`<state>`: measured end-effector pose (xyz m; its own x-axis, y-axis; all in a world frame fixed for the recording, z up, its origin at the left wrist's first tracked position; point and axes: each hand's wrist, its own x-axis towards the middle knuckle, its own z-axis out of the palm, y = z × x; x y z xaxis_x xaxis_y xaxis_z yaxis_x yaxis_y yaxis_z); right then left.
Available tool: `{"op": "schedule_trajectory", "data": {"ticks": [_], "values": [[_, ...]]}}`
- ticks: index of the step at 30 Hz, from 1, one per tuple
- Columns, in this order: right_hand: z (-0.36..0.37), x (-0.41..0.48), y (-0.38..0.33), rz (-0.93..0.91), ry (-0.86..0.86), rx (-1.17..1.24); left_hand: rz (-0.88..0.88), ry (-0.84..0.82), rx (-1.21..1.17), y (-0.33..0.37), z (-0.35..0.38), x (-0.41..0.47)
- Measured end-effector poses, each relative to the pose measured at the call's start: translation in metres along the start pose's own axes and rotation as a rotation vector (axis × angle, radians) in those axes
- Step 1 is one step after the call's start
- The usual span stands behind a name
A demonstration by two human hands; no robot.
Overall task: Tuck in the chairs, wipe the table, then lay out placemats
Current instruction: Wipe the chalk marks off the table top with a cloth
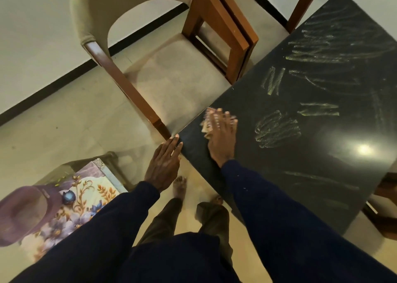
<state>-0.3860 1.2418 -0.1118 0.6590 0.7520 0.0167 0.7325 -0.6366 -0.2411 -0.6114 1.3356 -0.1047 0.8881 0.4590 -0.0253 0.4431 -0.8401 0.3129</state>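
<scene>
Pressing a pale cloth (205, 129) flat near the dark desk's (257, 186) corner, the right hand (221, 132) has its fingers spread straight. Yellowish smears (277, 130) lie ahead and to its right. The left hand (164, 164), fingers straight and holding nothing, touches the desk corner, farther from the smears.

1. Cloth (205, 125): motion-blurred, mostly hidden under right hand (222, 132); material unclear.
2. Table (322, 153): far side cut by right edge.
3. Upper chair (300, 9): legs only, rest cut by top edge.
4. Purple cap (23, 214): cut by left edge.
</scene>
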Motion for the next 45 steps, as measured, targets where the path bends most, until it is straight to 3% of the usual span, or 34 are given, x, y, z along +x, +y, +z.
{"op": "schedule_trajectory", "data": {"ticks": [4, 7, 10, 12, 14, 16, 18, 22, 24, 26, 29, 32, 34, 37, 41, 45], "values": [[0.012, -0.068, -0.020, -0.442, -0.147, 0.088, 0.019, 0.032, -0.041, -0.005, -0.002, -0.004], [0.004, -0.121, 0.024, -0.578, -0.259, 0.047, 0.029, 0.011, -0.071, -0.007, -0.006, -0.004], [-0.021, -0.150, 0.088, -0.383, -0.210, 0.039, 0.085, -0.010, -0.089, -0.002, -0.007, 0.003], [-0.036, -0.151, 0.112, -0.099, -0.120, -0.009, 0.133, -0.016, -0.092, 0.003, -0.003, 0.010], [-0.038, -0.137, 0.105, 0.235, -0.026, -0.032, 0.169, -0.036, -0.085, 0.008, 0.003, 0.016], [-0.034, -0.122, 0.079, 0.406, 0.018, -0.020, 0.221, -0.056, -0.088, 0.018, 0.011, 0.021], [-0.026, -0.120, 0.054, 0.365, 0.020, 0.011, 0.271, -0.073, -0.091, 0.030, 0.019, 0.024], [-0.016, -0.175, 0.044, -0.100, -0.147, 0.045, 0.344, -0.104, -0.070, 0.040, 0.031, 0.029], [-0.020, -0.213, 0.069, -0.238, -0.207, 0.030, 0.365, -0.129, -0.053, 0.041, 0.034, 0.034], [-0.033, -0.241, 0.106, -0.145, -0.186, 0.035, 0.399, -0.140, -0.041, 0.043, 0.035, 0.037], [-0.053, -0.241, 0.152, 0.196, -0.042, 0.026, 0.442, -0.150, -0.011, 0.049, 0.037, 0.040], [-0.056, -0.195, 0.163, 0.564, 0.064, -0.004, 0.459, -0.164, -0.002, 0.056, 0.040, 0.044], [-0.050, -0.163, 0.149, 0.664, 0.097, 0.001, 0.467, -0.185, 0.003, 0.063, 0.042, 0.044], [-0.038, -0.147, 0.112, 0.459, 0.035, 0.027, 0.487, -0.217, 0.014, 0.072, 0.045, 0.042], [-0.032, -0.210, 0.087, 0.102, -0.109, 0.110, 0.503, -0.237, 0.041, 0.077, 0.048, 0.040], [-0.049, -0.283, 0.141, 0.074, -0.126, 0.074, 0.534, -0.244, 0.069, 0.079, 0.052, 0.039]]}}
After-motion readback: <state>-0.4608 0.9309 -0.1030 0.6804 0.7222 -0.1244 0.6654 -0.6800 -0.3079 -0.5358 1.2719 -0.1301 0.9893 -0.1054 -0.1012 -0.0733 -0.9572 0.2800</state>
